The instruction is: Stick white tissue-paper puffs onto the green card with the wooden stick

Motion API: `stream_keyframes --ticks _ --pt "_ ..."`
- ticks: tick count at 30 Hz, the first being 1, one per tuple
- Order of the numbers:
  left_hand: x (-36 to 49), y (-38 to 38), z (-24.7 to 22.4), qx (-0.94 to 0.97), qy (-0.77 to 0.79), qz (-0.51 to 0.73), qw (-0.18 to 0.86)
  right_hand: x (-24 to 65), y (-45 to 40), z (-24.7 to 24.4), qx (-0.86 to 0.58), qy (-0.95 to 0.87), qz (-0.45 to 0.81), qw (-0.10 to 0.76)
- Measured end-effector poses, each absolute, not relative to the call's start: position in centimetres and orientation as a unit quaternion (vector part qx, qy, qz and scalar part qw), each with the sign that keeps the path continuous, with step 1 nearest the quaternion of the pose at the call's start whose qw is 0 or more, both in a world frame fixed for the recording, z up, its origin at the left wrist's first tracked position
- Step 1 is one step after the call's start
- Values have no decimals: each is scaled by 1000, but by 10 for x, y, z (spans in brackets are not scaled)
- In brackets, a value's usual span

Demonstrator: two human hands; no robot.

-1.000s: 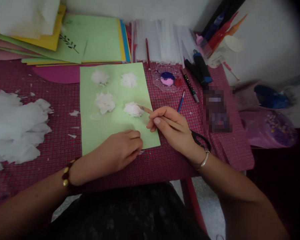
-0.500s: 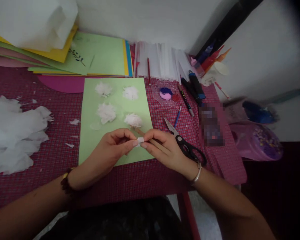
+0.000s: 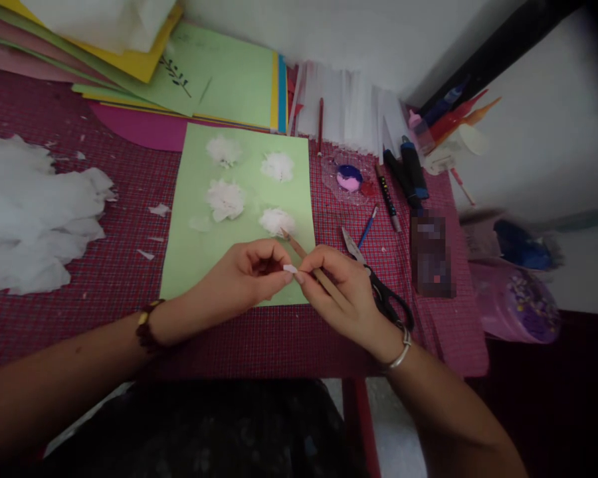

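Observation:
My left hand (image 3: 244, 272) is closed, thumb and forefinger pinching a small folded piece of white paper (image 3: 290, 268). My right hand (image 3: 343, 289) grips a pointed wooden stick (image 3: 299, 251), pencil-like, while its fingertips touch the same paper piece. The stick's tip points up and left, towards a crumpled white paper puff (image 3: 277, 221). Below both hands lies a light green sheet (image 3: 189, 265). Further puffs sit on it, among them a left one (image 3: 226, 200) and an upper right one (image 3: 278, 166).
A heap of white tissue paper (image 3: 34, 212) lies left, with scraps nearby. Black-handled scissors (image 3: 391, 299), a blue brush (image 3: 369, 226), a paint palette (image 3: 349, 178) and a marker (image 3: 389, 199) lie right. Coloured paper (image 3: 234, 79) and white strips (image 3: 346, 106) are stacked behind.
The view has shifted, so the table things appear higher and further right. Both hands still pinch the paper piece, which shows narrower now. The stick's pointed tip shows more clearly.

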State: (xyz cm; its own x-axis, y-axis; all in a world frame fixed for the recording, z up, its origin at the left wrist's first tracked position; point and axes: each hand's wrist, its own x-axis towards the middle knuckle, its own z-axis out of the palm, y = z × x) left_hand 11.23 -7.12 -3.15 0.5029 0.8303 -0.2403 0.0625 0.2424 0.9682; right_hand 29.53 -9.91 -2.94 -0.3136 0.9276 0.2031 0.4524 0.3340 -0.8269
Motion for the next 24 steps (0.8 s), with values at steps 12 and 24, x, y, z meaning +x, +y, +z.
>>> stream_keyframes --ticks 12,24 --pt "111 -68 -41 500 408 305 700 298 -98 -31 -473 -699 385 374" --pt "79 -35 -30 518 497 412 561 318 -82 -35 -478 -580 437 494"
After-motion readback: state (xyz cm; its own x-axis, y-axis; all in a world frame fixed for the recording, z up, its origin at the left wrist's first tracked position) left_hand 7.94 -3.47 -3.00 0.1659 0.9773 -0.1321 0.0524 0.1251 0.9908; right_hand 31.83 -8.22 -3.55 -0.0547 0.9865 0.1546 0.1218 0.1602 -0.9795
